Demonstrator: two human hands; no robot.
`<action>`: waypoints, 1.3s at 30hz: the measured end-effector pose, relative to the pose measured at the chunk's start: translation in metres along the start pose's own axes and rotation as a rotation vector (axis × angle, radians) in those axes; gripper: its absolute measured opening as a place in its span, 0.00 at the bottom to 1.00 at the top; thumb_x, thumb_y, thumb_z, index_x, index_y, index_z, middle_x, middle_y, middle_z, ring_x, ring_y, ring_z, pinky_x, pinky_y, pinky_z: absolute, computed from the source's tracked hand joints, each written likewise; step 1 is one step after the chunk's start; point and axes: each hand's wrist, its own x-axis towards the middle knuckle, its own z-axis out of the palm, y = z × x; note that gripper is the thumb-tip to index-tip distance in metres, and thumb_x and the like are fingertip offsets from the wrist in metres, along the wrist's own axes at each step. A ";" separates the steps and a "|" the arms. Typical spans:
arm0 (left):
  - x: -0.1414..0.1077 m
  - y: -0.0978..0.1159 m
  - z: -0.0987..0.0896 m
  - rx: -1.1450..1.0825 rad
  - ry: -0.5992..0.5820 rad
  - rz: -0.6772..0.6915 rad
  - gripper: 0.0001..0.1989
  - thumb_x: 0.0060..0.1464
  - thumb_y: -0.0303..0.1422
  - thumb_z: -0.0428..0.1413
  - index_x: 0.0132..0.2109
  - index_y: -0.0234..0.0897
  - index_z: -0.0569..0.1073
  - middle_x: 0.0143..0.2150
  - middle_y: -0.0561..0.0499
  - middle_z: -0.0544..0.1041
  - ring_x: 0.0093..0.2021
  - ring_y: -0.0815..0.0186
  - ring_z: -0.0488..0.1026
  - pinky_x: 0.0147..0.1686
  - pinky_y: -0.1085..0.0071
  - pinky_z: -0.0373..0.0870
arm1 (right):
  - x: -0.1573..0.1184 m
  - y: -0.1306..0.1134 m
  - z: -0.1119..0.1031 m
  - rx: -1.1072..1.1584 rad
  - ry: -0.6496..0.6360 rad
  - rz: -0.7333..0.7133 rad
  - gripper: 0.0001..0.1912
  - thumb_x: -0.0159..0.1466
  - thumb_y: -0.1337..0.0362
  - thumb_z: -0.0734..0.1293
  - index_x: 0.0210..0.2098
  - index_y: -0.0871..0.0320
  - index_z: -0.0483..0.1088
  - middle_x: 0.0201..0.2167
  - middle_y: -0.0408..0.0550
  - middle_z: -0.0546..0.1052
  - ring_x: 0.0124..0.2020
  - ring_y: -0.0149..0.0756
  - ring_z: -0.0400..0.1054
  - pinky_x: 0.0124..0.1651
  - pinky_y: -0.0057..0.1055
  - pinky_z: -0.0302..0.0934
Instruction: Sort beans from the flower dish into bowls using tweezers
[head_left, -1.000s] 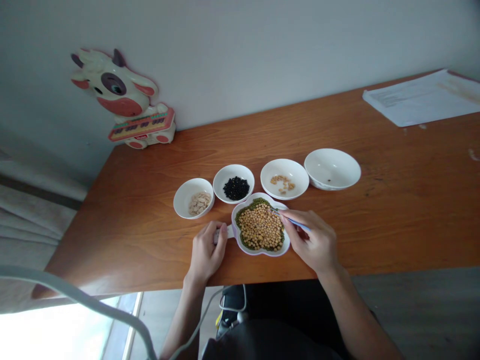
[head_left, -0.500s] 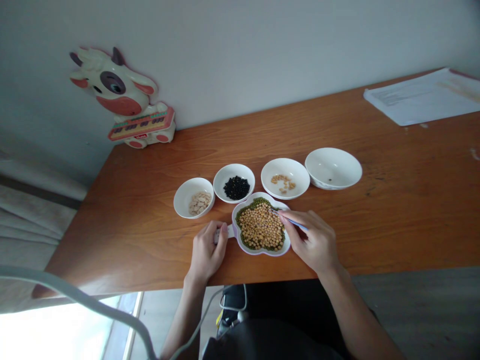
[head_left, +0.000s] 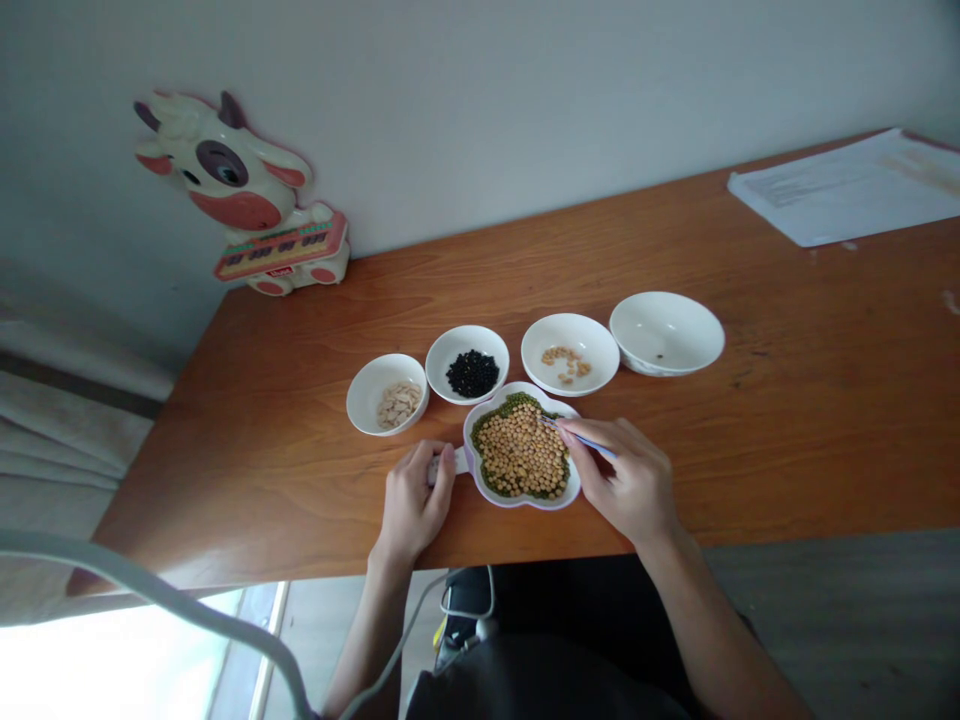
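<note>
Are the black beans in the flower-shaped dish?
No, the black beans sit in a small white bowl behind the flower-shaped dish, which holds yellow beans and green mung beans.

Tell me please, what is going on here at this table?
A person works at a wooden table. Their left hand holds the handle of a flower-shaped white dish, filled with yellow beans ringed by green mung beans. Their right hand holds thin blue tweezers, tips at the beans. Beyond the dish stand bowls of pale flakes, black beans and a few yellow pieces, plus one nearly bare bowl.
</note>
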 end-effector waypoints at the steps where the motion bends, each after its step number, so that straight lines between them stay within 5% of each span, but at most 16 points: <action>1: 0.000 0.000 0.000 -0.001 0.000 0.001 0.18 0.72 0.42 0.49 0.39 0.38 0.76 0.31 0.51 0.79 0.28 0.67 0.73 0.31 0.73 0.66 | 0.000 0.000 0.000 0.000 0.003 -0.005 0.15 0.67 0.73 0.70 0.50 0.51 0.78 0.42 0.46 0.86 0.37 0.36 0.81 0.41 0.34 0.73; 11: 0.001 0.001 0.000 -0.011 -0.004 -0.004 0.17 0.72 0.41 0.49 0.39 0.37 0.76 0.31 0.52 0.79 0.29 0.67 0.74 0.32 0.73 0.66 | 0.007 -0.002 -0.007 -0.043 0.190 -0.073 0.27 0.64 0.75 0.72 0.59 0.46 0.74 0.44 0.45 0.86 0.40 0.38 0.83 0.39 0.33 0.73; 16: 0.000 -0.001 0.001 -0.018 -0.007 -0.003 0.17 0.72 0.41 0.49 0.39 0.37 0.75 0.31 0.52 0.78 0.29 0.67 0.74 0.31 0.73 0.65 | 0.020 -0.001 -0.002 -0.101 0.262 0.031 0.23 0.65 0.73 0.73 0.57 0.48 0.76 0.43 0.46 0.86 0.36 0.36 0.81 0.39 0.33 0.73; 28: -0.001 -0.002 0.001 -0.008 -0.004 -0.003 0.17 0.72 0.42 0.49 0.39 0.37 0.75 0.31 0.52 0.78 0.29 0.68 0.73 0.32 0.73 0.65 | 0.003 -0.002 0.003 0.002 0.077 -0.006 0.15 0.65 0.73 0.72 0.50 0.52 0.76 0.40 0.46 0.86 0.35 0.34 0.79 0.40 0.31 0.72; 39: -0.001 -0.003 0.001 -0.014 -0.006 -0.002 0.17 0.72 0.41 0.49 0.39 0.37 0.75 0.32 0.52 0.78 0.30 0.68 0.74 0.33 0.73 0.66 | 0.004 -0.001 0.007 0.022 0.034 0.013 0.15 0.67 0.72 0.71 0.51 0.52 0.77 0.43 0.46 0.86 0.36 0.34 0.80 0.41 0.32 0.73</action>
